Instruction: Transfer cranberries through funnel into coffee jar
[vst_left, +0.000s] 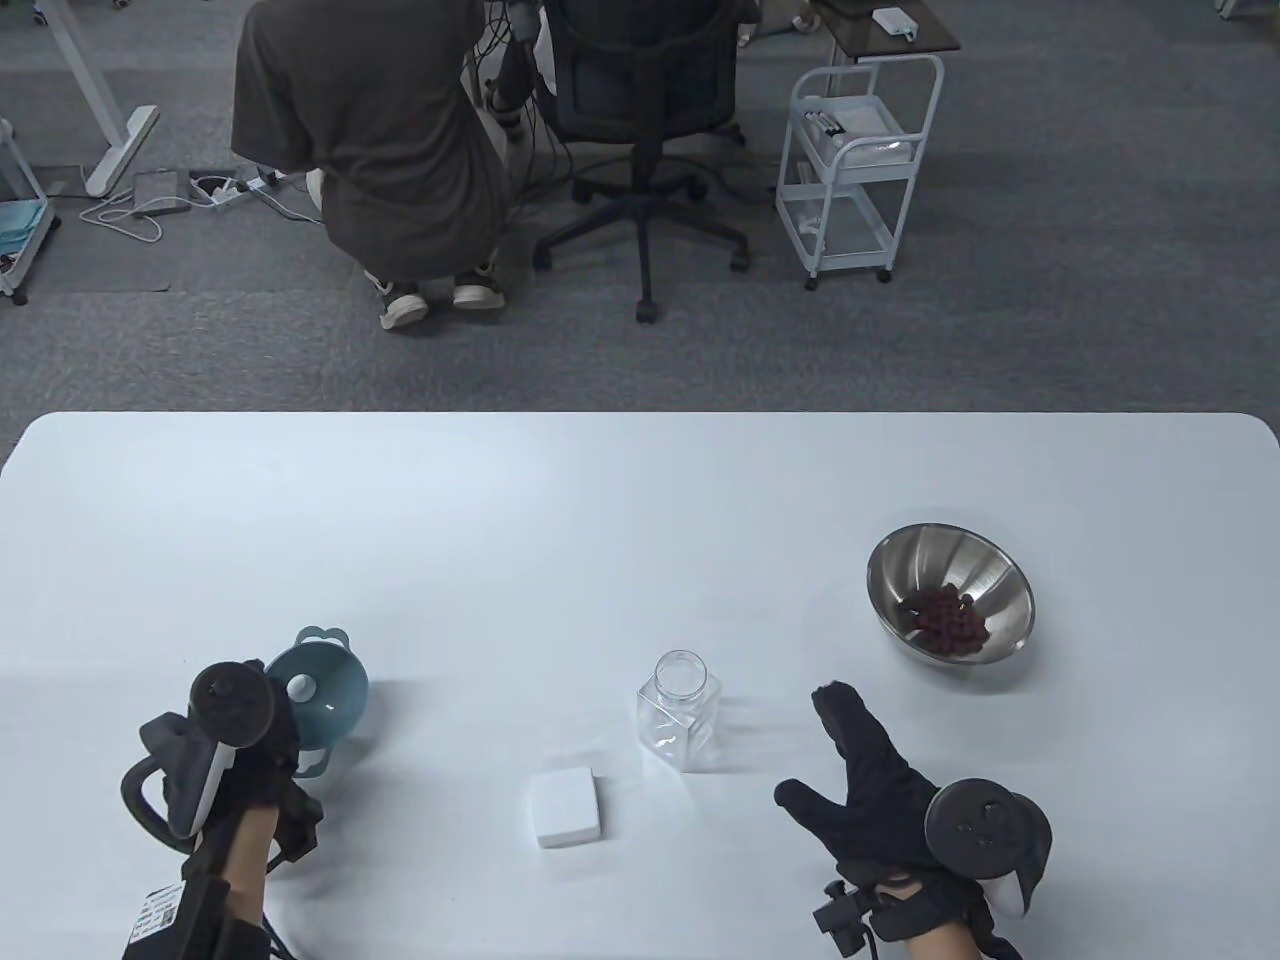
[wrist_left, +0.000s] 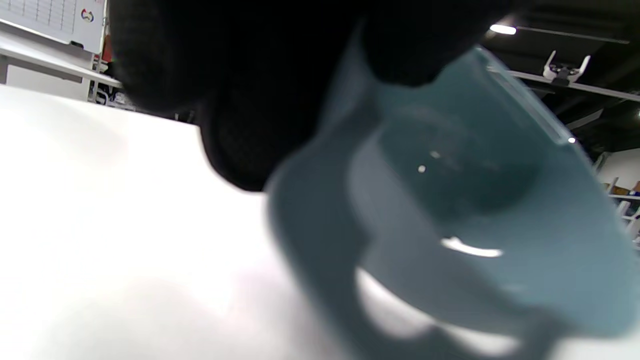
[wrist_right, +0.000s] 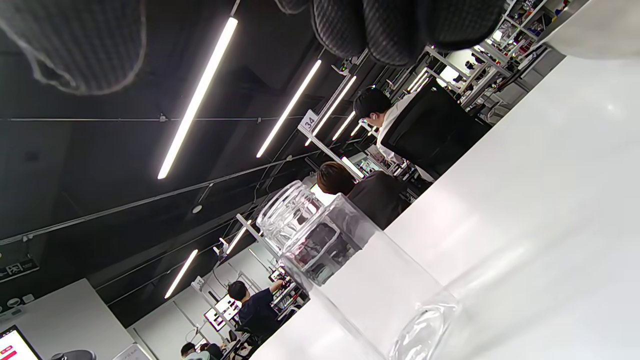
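Note:
A blue-grey funnel (vst_left: 322, 690) lies tilted on the white table at the front left. My left hand (vst_left: 262, 745) grips it from the near side; in the left wrist view the gloved fingers (wrist_left: 260, 80) close over the funnel (wrist_left: 450, 210). A clear, open, empty glass jar (vst_left: 680, 708) stands upright at the front middle and shows in the right wrist view (wrist_right: 325, 245). My right hand (vst_left: 862, 772) is spread flat, empty, just right of the jar and apart from it. A steel bowl (vst_left: 950, 570) at the right holds dark red cranberries (vst_left: 945, 616).
A flat white square lid (vst_left: 567, 806) lies in front of the jar, to its left. The table's far edge runs across the middle of the table view; beyond it are an office chair, a seated person and a white trolley.

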